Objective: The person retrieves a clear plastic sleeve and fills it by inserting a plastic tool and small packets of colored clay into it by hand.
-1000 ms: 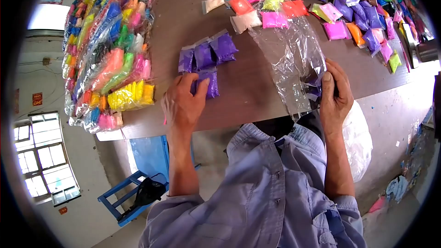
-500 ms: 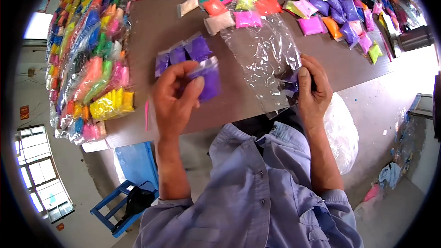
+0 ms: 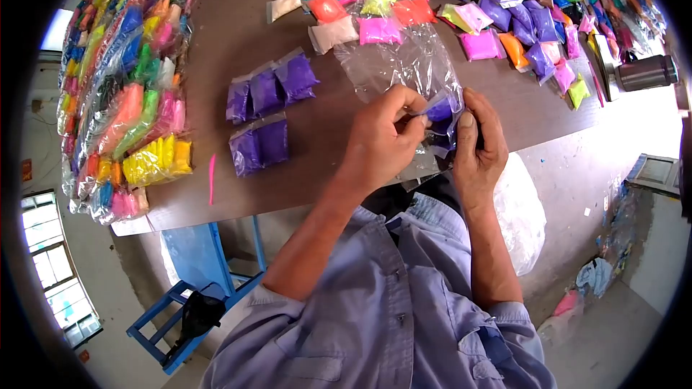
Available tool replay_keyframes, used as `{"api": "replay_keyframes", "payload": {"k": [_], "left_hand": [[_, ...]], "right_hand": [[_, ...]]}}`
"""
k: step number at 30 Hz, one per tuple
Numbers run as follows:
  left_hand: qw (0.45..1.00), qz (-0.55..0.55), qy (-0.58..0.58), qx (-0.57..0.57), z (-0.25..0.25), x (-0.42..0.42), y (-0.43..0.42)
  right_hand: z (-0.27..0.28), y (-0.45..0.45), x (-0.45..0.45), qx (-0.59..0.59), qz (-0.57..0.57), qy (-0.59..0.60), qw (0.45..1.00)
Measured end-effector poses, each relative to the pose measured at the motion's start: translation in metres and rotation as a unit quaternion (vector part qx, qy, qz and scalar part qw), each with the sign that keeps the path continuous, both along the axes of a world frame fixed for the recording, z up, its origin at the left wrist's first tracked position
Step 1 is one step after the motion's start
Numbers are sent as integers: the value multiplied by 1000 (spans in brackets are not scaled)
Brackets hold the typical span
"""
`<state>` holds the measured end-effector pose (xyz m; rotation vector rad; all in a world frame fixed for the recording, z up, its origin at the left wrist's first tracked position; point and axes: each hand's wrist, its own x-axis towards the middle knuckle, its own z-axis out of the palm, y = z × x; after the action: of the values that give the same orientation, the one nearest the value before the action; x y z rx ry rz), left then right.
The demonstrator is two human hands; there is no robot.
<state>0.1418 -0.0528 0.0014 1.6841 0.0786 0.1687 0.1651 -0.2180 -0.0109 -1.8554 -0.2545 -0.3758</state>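
My left hand (image 3: 386, 137) has its thumb and fingertips closed on a small purple packet (image 3: 438, 108) at the mouth of a clear plastic bag (image 3: 386, 61). Close beside it, my right hand (image 3: 481, 140) grips the bag's edge between thumb and fingers. More purple shows in the bag between the hands, partly hidden by film and fingers. To the left, a row of purple packets (image 3: 267, 92) lies flat on the table, with a shorter row of purple packets (image 3: 259, 145) just below it.
Bundled bags of colourful packets (image 3: 137, 86) line the table's left side. Loose packets of many colours (image 3: 504, 7) spread across the far side. A pink strip (image 3: 212, 180) lies near the front edge. A dark metal cylinder (image 3: 645, 72) stands at right, and a blue stool (image 3: 194, 259) below left.
My left hand has moved right, from above the purple packets to the bag. Purple packets now lie in a lower row where it was. My right hand stays on the bag.
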Motion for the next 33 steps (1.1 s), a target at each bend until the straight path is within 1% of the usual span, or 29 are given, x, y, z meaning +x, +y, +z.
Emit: {"api": "replay_keyframes", "payload": {"k": [1,2,3,4,6,10,12,15,19,21,22,25,27,29,30,31,33], "left_hand": [[1000,1,0,-1,-1,1,0],[993,20,-46,110,-1,1,0],[971,39,-91,219,1,1,1],[971,38,-90,218,1,2,3],[947,31,-146,286,2,4,7],[963,44,-111,244,-3,5,0],[948,12,-123,292,-5,8,-2],[941,-6,-122,317,-1,10,2],[945,-11,-117,306,5,9,4],[939,-44,-135,314,4,9,5],[939,-42,-135,314,5,9,6],[940,-68,-111,315,7,14,3],[936,-69,-122,323,6,15,2],[928,-73,-103,350,8,7,4],[925,-67,-122,353,9,3,7],[935,-41,-139,324,16,-4,12],[918,41,-161,361,28,-23,28]], "right_hand": [[0,0,1,-1,1,0,1000],[0,-1,0,-6,3,-7,1000],[-1,-1,1,-11,5,-14,1000],[-1,-1,1,-12,5,-14,1000],[-2,-2,1,-10,10,-17,1000],[-2,1,0,14,5,-6,1000],[-2,1,0,11,7,-10,1000],[0,0,0,-2,9,-18,1000],[-1,0,0,-5,17,-14,1000],[-3,0,1,-14,9,-18,1000],[-3,1,0,-14,11,-17,1000],[0,3,-1,5,2,-7,1000],[-1,3,-1,-10,-11,-13,1000],[-1,3,1,-9,-15,-2,1000],[0,4,1,-14,-14,4,1000],[-3,3,2,-17,-12,-2,1000],[-3,3,1,-10,-9,-2,1000]]}}
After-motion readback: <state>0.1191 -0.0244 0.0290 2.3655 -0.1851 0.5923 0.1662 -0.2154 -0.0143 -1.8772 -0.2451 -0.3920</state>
